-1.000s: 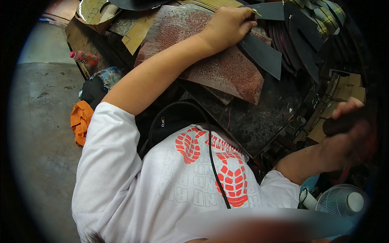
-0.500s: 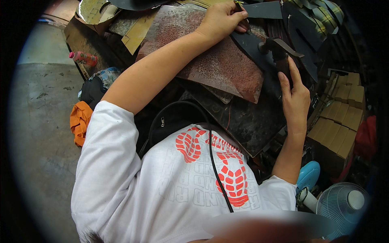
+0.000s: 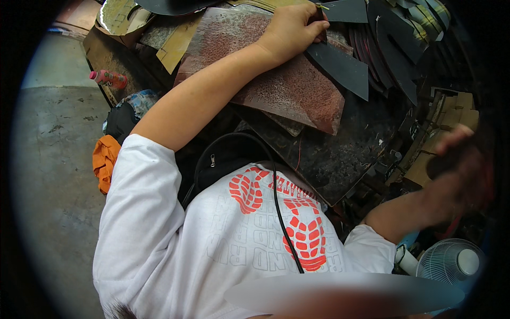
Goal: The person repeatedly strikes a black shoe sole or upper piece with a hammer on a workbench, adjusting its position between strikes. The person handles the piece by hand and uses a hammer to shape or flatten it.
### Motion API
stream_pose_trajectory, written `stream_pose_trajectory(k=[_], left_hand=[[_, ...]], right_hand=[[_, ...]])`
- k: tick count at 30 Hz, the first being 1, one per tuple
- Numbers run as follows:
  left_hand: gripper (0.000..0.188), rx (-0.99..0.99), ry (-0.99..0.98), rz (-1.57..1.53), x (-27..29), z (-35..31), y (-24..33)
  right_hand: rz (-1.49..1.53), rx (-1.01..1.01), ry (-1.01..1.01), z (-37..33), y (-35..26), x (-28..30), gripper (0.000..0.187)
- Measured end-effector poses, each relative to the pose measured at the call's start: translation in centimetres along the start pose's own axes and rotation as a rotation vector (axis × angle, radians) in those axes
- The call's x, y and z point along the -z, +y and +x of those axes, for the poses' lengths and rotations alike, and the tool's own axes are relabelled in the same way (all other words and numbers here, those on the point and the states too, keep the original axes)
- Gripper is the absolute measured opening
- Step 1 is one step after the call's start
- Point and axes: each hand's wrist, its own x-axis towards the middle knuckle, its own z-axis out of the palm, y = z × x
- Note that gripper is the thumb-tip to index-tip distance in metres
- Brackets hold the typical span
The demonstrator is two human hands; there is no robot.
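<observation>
My left hand (image 3: pixel 297 29) is closed at the far side of the work surface, gripping a slim punch (image 3: pixel 323 7) with a yellowish top. Most of the punch is hidden by the fingers. Beneath and beside this hand lies a flat black sheet piece (image 3: pixel 342 72), resting on a worn reddish-brown board (image 3: pixel 287 101). Out to the right, my right hand (image 3: pixel 459 170) is raised away from the board and smeared by motion. A dark blurred shape at its fingers is the hammer (image 3: pixel 440 162), whose head cannot be made out.
More black cut pieces (image 3: pixel 393 48) are stacked behind right, near a plaid cloth (image 3: pixel 433 18). Cardboard boxes (image 3: pixel 459 109) and a fan (image 3: pixel 449 266) stand at right. At left are a pink bottle (image 3: pixel 109 78) and an orange cloth (image 3: pixel 105 159).
My right hand has swung the hammer from above the black piece out to the right. The left hand stays almost in place, still gripping the punch.
</observation>
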Motion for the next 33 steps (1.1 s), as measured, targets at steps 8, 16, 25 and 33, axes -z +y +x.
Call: stream_pose_trajectory(k=[8, 16, 25, 33], left_hand=[[0.017, 0.203, 0.010, -0.212, 0.0, 0.0, 0.3], [0.013, -0.385, 0.091, 0.165, -0.7, 0.4, 0.4], [0.011, -0.454, 0.101, 0.242, -1.8, -0.2, 0.1], [0.016, 0.123, 0.200, -0.300, 1.0, 0.9, -1.0]], right_hand=[[0.024, 0.316, 0.077, 0.7, 0.6, 2.3, 0.060], [0.242, 0.174, 0.078, 0.9, -1.2, -1.3, 0.053], [-0.230, -0.176, -0.355, -3.7, 6.0, -5.9, 0.046], [-0.288, -0.194, -0.451, -6.4, 7.3, -6.8, 0.047]])
